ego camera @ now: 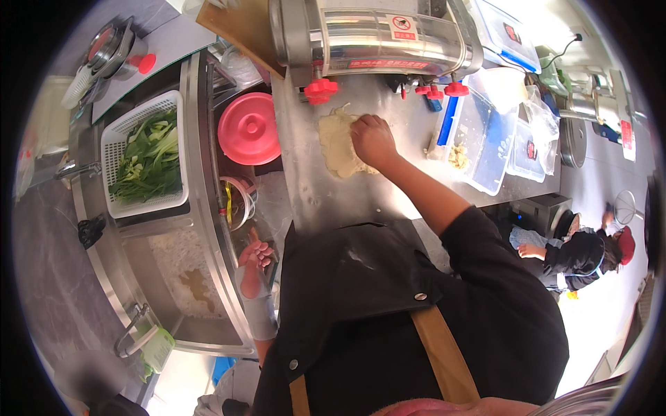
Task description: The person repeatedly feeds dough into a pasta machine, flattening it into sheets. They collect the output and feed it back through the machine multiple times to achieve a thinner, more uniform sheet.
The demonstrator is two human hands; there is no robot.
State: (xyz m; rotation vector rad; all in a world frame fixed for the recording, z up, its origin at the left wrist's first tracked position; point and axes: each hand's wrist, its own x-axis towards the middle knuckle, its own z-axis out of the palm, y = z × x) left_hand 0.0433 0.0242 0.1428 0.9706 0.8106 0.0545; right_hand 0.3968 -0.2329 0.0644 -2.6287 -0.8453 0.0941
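Note:
A flat, uneven sheet of pale dough (338, 143) lies on the stainless steel worktop (307, 203). My right hand (372, 139) is on its right part, fingers curled down onto the dough, fingertips hidden. Low at my left side, away from the worktop, my left hand (256, 253) is held with bent, slightly parted fingers and nothing in it; a pale wrap covers the forearm. Just beyond the dough stands a metal roller machine (364, 41) with red knobs. To the right, a clear plastic bin (481, 151) holds yellowish dough scraps (458, 156).
Left of the worktop are a pink round lid (251, 128), an open bucket (238, 203), a sink (192, 275) and a white basket (182, 156) of leafy greens (148, 156). Lidded plastic boxes (504, 34) stand at the back right. A co-worker in a red cap (627, 244) is far right.

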